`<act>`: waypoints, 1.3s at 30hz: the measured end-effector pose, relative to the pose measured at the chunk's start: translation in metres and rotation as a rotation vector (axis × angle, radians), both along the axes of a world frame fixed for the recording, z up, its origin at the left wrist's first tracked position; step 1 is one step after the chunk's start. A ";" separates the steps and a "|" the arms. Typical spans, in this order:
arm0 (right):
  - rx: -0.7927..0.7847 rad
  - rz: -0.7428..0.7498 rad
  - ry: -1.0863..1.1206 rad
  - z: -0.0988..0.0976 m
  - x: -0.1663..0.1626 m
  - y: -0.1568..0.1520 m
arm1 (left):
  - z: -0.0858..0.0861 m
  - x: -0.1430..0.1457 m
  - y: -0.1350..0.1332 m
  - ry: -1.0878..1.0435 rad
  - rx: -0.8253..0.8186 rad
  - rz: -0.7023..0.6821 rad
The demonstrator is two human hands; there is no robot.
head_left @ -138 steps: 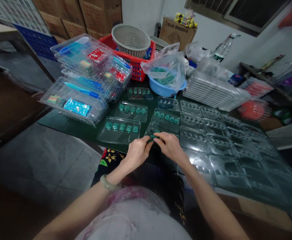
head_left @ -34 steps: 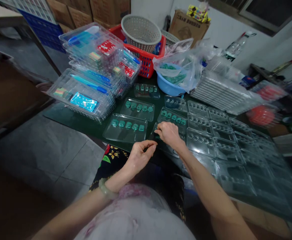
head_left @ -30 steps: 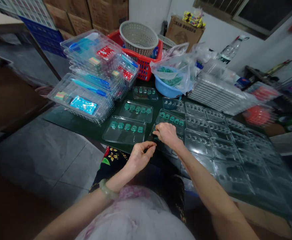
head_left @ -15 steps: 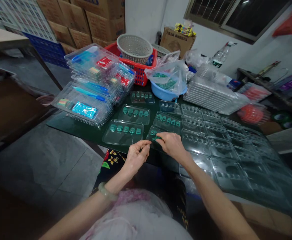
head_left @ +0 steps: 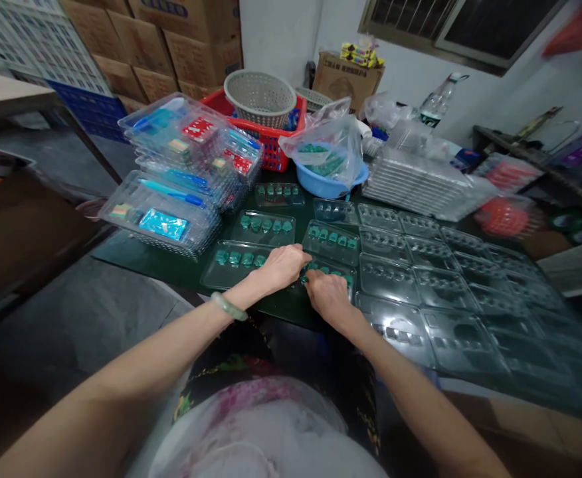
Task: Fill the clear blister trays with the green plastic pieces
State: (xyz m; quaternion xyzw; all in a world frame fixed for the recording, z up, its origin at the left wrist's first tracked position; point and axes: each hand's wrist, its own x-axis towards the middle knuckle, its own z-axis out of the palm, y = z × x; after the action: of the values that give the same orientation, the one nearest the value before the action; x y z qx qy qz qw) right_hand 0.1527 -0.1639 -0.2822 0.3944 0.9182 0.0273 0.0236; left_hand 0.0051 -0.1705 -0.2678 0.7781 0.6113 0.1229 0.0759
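My left hand (head_left: 287,264) is closed, its fingertips pinched over the left end of a clear plastic tray (head_left: 351,292). What lies between those fingers is hidden. Just below and to the right, my right hand (head_left: 328,295) is also closed, thumb and finger pinching at the same end of the tray; a bit of green shows at its fingertips. Small translucent green pieces (head_left: 335,273) sit in a row in this tray, partly covered by my hands. Beside my left wrist lies another tray (head_left: 211,277) with a row of green pieces (head_left: 234,258).
More filled trays (head_left: 264,236) lie behind. Clear trays (head_left: 390,279) cover the table's right side. A blue basin (head_left: 323,186) with green pieces in a bag stands at the back. Stacked packed trays (head_left: 171,226) rise at left, near a red basket (head_left: 274,149).
My left hand has moved up and right onto the tray's left end. My right hand has shifted slightly down, uncovering several green pieces in the tray.
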 end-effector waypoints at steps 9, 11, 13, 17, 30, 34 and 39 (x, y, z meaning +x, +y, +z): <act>-0.066 -0.024 0.045 0.003 0.000 -0.002 | -0.003 -0.008 0.022 0.057 -0.093 -0.237; -0.093 -0.037 0.113 0.005 0.002 0.001 | -0.004 -0.008 0.021 0.060 -0.091 -0.238; -0.132 -0.065 0.273 0.007 0.006 0.006 | -0.006 -0.009 0.020 0.058 -0.089 -0.232; -0.476 -0.141 0.836 0.011 0.022 0.016 | -0.002 -0.014 0.019 0.018 -0.080 -0.208; -1.475 -0.299 1.444 -0.006 0.027 -0.027 | 0.007 0.035 -0.082 -1.255 -0.191 0.199; -1.430 -0.303 1.486 -0.017 0.024 -0.045 | -0.014 0.043 -0.091 -1.517 -0.216 0.353; -1.388 -0.305 1.505 -0.022 0.026 -0.053 | -0.022 0.044 -0.095 -1.583 -0.266 0.386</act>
State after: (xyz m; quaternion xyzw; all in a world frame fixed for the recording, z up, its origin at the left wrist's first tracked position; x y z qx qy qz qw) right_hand 0.1788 -0.2169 -0.3044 0.3213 0.4493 -0.7651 -0.3311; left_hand 0.0486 -0.2652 -0.2895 0.3271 0.5092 0.5724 0.5532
